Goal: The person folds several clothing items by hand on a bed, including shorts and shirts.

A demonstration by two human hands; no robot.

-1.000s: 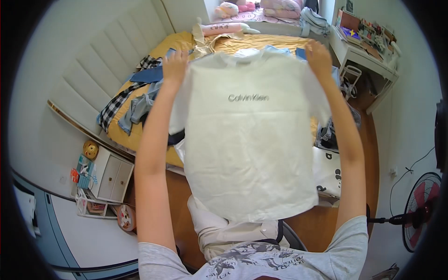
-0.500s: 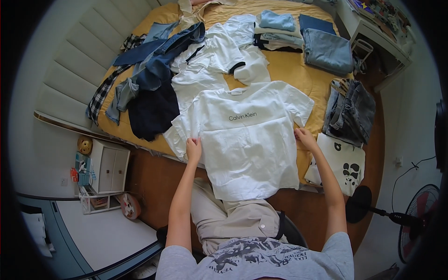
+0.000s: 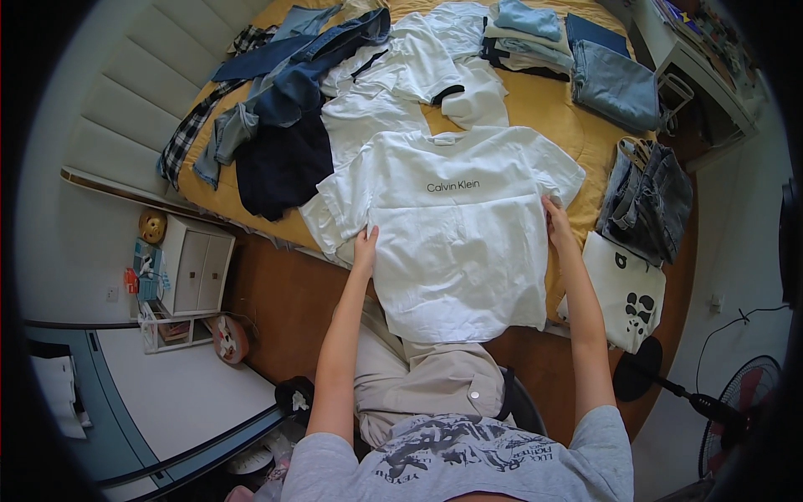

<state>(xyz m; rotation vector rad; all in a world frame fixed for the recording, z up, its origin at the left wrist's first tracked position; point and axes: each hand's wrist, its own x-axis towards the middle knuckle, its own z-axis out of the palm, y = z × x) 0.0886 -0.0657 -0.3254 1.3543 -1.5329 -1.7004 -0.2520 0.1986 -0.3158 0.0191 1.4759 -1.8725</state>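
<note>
A white T-shirt (image 3: 458, 243) with dark lettering across its chest is spread face up, its upper part on the bed and its hem hanging over the edge above my lap. With closed fingers, my left hand (image 3: 365, 249) pinches its left side below the sleeve. At the right side, just under the other sleeve, my right hand (image 3: 556, 222) grips the fabric. Further white shirts (image 3: 393, 84) lie loosely heaped beyond the collar. Beside them on the left is a dark navy garment (image 3: 283, 171), with blue jeans (image 3: 305, 88) on top.
A folded stack (image 3: 529, 42) and folded light jeans (image 3: 615, 86) sit at the bed's far right. Nearer are folded grey jeans (image 3: 648, 201) and a white garment with a panda print (image 3: 617, 284). A fan (image 3: 740, 410) stands at right, a small cabinet (image 3: 194, 263) at left.
Both hands have moved up along the shirt's sides, the right one now close under the sleeve. The view has shifted slightly; the shirt still lies spread out.
</note>
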